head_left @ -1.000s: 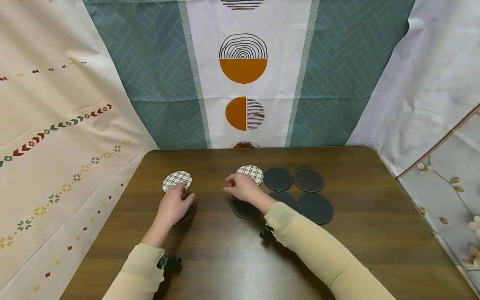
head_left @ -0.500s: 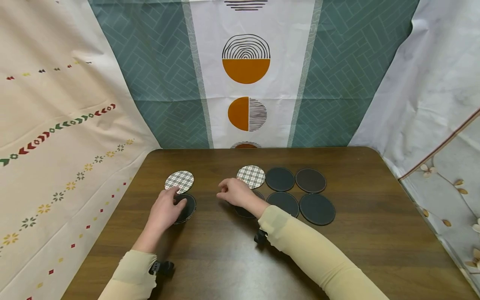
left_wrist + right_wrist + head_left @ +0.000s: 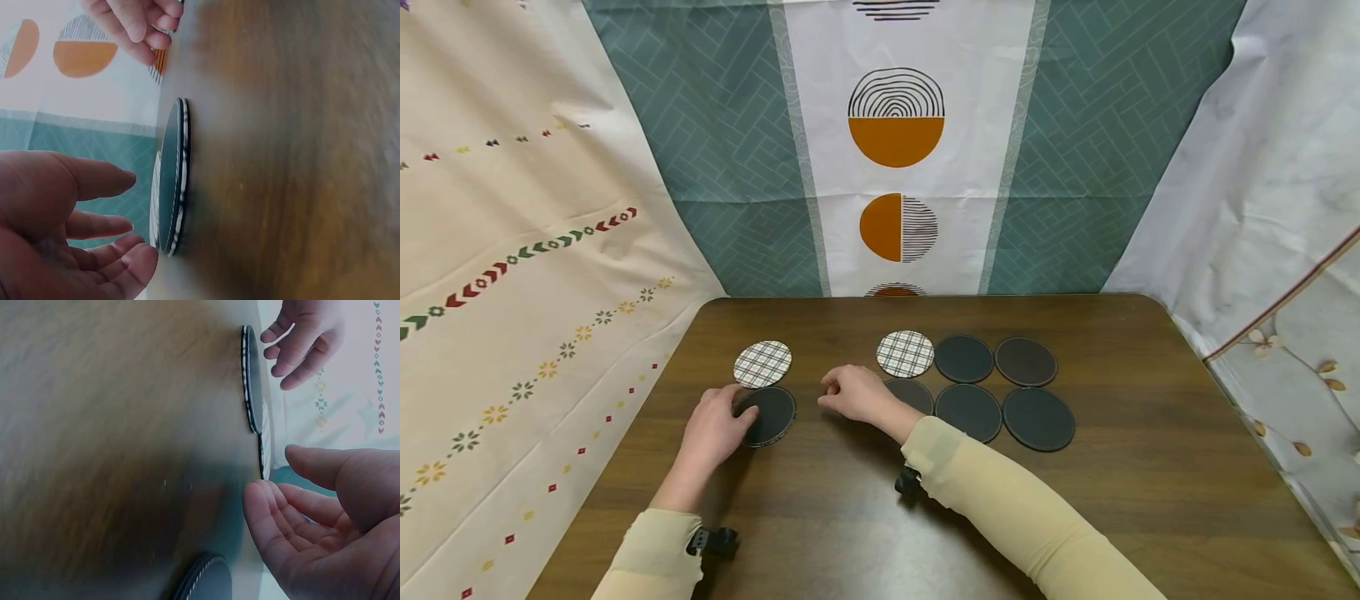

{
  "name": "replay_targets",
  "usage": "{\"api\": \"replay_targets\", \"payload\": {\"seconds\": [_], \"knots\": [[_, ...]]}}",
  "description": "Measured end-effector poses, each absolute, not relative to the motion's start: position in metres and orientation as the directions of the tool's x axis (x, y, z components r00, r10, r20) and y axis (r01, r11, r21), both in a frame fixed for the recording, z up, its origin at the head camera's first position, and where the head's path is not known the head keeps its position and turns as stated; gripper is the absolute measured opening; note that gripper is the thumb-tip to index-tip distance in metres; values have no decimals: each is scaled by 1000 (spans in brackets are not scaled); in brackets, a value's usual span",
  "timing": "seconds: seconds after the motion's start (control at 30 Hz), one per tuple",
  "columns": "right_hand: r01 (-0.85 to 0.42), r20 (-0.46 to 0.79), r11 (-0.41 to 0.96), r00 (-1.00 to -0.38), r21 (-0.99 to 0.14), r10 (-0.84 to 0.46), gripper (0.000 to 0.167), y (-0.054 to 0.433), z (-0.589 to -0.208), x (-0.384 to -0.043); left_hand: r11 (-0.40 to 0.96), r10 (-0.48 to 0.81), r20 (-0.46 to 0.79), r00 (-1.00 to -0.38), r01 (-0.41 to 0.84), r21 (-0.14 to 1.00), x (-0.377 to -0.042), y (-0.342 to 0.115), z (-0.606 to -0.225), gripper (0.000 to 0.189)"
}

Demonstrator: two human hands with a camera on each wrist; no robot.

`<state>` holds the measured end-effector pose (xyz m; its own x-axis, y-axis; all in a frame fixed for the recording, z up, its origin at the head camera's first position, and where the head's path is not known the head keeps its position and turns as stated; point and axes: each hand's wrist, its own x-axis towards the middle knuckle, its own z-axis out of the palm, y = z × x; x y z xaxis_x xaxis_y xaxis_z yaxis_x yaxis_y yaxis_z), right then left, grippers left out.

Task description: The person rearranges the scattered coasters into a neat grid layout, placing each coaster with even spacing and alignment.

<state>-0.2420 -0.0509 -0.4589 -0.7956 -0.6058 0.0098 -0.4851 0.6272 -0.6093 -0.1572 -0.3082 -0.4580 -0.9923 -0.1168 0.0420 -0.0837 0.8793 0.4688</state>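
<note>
My left hand [image 3: 713, 427] is at the left edge of a round black coaster [image 3: 772, 418], fingers loosely bent with nothing in them. In the left wrist view a black-and-white layered edge shows under the black coaster [image 3: 172, 181], like a short stack. Behind it on the table lies a white coaster with a dark check [image 3: 763, 364]. My right hand [image 3: 857, 393] hovers empty over the wood, just left of a group of coasters, and its fingers are relaxed. It partly covers the group's front-left black coaster [image 3: 914, 395]. The right wrist view shows thumb and fingers apart.
The group on the right also has a checked coaster [image 3: 906, 353], a black coaster [image 3: 964, 359] and a dark brown coaster [image 3: 1026, 361] behind, with two more black coasters in front, one at the right end [image 3: 1039, 419]. All rest on a brown wooden table [image 3: 865, 517]. Patterned cloths [image 3: 895, 167] hang around it.
My left hand has drawn left off the black coaster, uncovering most of it. The right hand has shifted left, leaving the right group's checked coaster fully in view. The coasters keep their places.
</note>
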Motion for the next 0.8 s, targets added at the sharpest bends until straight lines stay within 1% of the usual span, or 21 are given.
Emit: {"api": "replay_targets", "payload": {"seconds": [0.23, 0.53, 0.63, 0.8], "knots": [[-500, 10, 626, -786, -599, -618, 32, -64, -461, -238, 873, -140, 21, -990, -114, 474, -153, -318, -463, 53], [-507, -1, 629, -778, -589, -628, 30, -75, -464, -235, 875, -125, 28, -992, -97, 475, -152, -327, -465, 52], [-498, -13, 635, -781, -590, -625, 32, -78, -464, -235, 879, -128, 40, -991, -94, 468, -159, -341, -480, 50], [-486, -33, 643, -782, -592, -622, 32, -82, -463, -234, 900, -132, 81, -988, -85, 428, -179, -373, -525, 48]]}}
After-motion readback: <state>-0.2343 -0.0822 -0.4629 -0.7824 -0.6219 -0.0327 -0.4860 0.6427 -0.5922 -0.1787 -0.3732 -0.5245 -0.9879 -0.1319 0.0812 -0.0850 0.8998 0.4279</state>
